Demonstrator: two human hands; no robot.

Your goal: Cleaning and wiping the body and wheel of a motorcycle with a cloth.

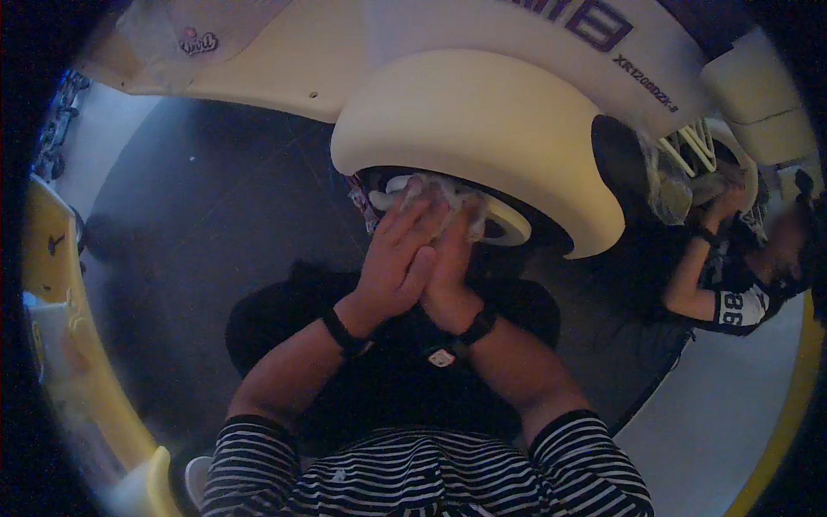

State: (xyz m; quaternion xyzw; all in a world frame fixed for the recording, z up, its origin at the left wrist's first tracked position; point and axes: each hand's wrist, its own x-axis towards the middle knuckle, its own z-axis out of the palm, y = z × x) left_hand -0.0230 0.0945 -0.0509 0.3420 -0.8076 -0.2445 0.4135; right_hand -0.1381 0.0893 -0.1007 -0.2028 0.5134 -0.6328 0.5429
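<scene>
My left hand (395,255) and my right hand (453,265) are side by side at the front wheel (510,223) of a cream-coloured electric scooter or moped. Crumpled clear plastic film (446,190) bunches around the fingers of both hands, against the wheel's pale hub. Fingertips are partly hidden in the film. Right above them curves the cream fender (465,110), covering the top of the tyre. Each of my wrists has a dark band.
Above the fender, the pale body panel (413,26) bears writing. A person (743,278) crouches at right, a hand at another wheel near hanging plastic film (669,190). Another yellow vehicle panel (52,245) stands at left. Dark flooring (194,226) lies underneath.
</scene>
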